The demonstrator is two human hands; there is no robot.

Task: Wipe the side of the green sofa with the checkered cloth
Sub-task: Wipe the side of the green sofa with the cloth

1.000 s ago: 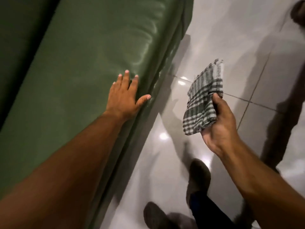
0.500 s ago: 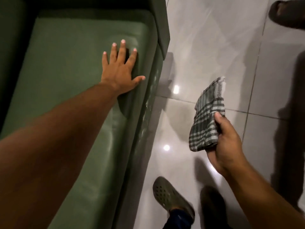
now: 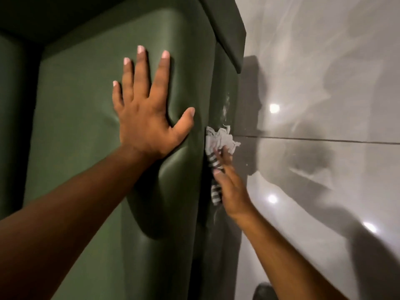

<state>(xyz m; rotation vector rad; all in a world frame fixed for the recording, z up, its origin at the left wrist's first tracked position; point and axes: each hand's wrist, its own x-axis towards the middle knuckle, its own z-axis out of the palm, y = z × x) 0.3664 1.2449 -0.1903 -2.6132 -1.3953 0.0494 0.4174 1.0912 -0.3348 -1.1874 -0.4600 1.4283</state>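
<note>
The green sofa fills the left half of the head view. My left hand lies flat on its seat cushion, fingers spread, pressing a dent into the leather. The sofa's side panel drops away at the cushion's right edge and carries pale smears. My right hand presses the checkered cloth against that side panel. The cloth is bunched, white at its top and striped lower down, and partly hidden under my fingers.
Glossy grey floor tiles stretch to the right of the sofa, with light spots and dark shadows on them. The sofa's armrest stands at the top. A dark shoe shows at the bottom edge.
My right hand has carried the cloth from mid-air over the floor to the sofa's side and pressed it there. The view has moved closer to the sofa. My left hand stays flat on the cushion.
</note>
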